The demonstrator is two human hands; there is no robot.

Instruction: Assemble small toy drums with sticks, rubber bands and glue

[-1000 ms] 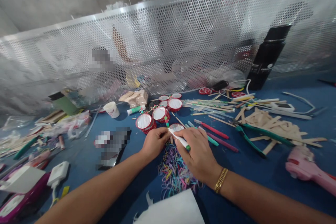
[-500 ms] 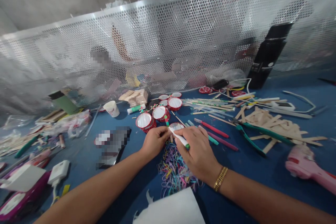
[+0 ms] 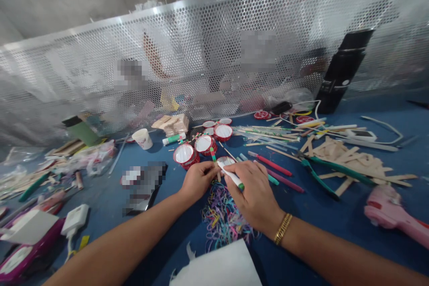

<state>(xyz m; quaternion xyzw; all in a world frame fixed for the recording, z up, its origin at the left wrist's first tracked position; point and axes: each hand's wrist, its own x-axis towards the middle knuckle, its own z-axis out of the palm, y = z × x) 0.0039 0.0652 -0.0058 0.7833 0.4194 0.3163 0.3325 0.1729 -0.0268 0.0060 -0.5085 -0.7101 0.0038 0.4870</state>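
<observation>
1. Your right hand (image 3: 255,194) is curled around a white marker (image 3: 230,175). You pinch it between thumb and fingers, with its green end pointing back towards you.
2. The marker's far end meets a small red-rimmed cup (image 3: 225,161) that stands on the blue desk (image 3: 335,219), just beyond your knuckles.
3. Your left hand (image 3: 198,179) is closed, its fingertips pinching the near left edge of that same cup.
4. A tangle of coloured rubber bands (image 3: 221,216) lies under and between both wrists.
5. Three more red-rimmed cups (image 3: 205,144) stand just behind the one you hold.
6. Green-handled pliers (image 3: 321,172) and a heap of wooden sticks (image 3: 348,157) lie to your right, and a pink glue gun (image 3: 395,214) lies nearer the edge.
7. A white sheet (image 3: 217,268) lies closest to you.
</observation>
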